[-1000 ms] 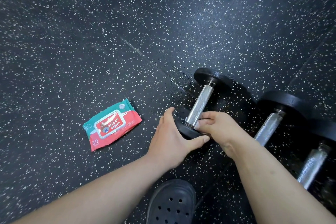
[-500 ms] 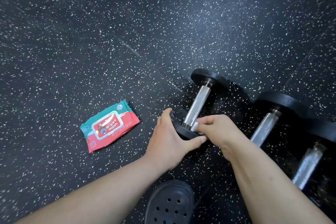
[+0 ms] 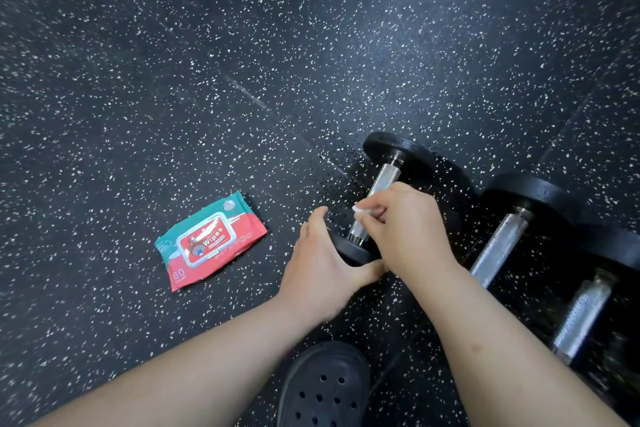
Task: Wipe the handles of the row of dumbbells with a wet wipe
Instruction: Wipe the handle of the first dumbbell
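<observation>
Three black dumbbells with knurled silver handles lie in a row on the speckled floor. On the leftmost dumbbell, my right hand wraps a small white wet wipe around the middle of the handle. My left hand grips that dumbbell's near black weight head, thumb under it and fingers over its left side. The second dumbbell and the third dumbbell lie untouched to the right.
A red and green wipes pack lies flat on the floor left of my left hand. My black perforated clog stands at the bottom centre. Dark speckled rubber floor stretches beyond.
My right hand has slid up the leftmost dumbbell's handle from its near end toward the middle, carrying the wipe. My left hand has kept its hold on the near head.
</observation>
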A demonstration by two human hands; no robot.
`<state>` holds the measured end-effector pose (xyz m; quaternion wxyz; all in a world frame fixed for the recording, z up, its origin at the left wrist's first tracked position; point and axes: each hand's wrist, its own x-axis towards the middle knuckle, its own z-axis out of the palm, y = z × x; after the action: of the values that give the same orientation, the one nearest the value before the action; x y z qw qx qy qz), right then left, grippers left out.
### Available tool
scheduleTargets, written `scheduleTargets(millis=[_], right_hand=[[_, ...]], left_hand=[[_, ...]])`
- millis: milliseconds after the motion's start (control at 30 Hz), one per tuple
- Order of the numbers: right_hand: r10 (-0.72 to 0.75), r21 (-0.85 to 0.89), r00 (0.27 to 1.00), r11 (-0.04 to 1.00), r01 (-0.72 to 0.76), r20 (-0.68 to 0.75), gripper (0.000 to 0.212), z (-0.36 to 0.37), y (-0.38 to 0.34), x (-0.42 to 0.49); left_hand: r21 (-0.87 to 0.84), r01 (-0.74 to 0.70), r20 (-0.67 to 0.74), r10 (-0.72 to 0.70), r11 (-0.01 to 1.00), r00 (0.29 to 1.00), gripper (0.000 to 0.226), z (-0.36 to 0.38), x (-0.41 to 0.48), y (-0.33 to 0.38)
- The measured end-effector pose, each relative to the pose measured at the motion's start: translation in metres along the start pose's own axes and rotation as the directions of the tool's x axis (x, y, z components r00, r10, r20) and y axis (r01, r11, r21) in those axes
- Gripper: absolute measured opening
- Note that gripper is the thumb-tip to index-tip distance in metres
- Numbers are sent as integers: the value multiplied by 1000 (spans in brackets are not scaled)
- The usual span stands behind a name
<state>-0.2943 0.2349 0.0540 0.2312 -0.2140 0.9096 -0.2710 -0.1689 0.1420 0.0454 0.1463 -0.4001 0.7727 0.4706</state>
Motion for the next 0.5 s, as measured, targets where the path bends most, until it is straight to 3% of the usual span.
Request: scheduleTargets(millis=[133,200,333,500], right_hand=[[70,-45,968,997,-61,243,3,-10,-6,-4],[92,15,959,995,-99,270,3,-14,-5,-10],[157,204,984,964,-170,80,3,-34,2,-29],[181,367,983,916,-162,-18,9,-83,7,-53]], left_hand=[[32,6,12,-6,999,1000,139,-1,1,1],[47,16,12,-17,999,1000,142,-3,1,3],[78,29,10,-30,996,1000,154,-9,-7,13],[224,-58,-61,73,973,995,149,-16,-26,33]])
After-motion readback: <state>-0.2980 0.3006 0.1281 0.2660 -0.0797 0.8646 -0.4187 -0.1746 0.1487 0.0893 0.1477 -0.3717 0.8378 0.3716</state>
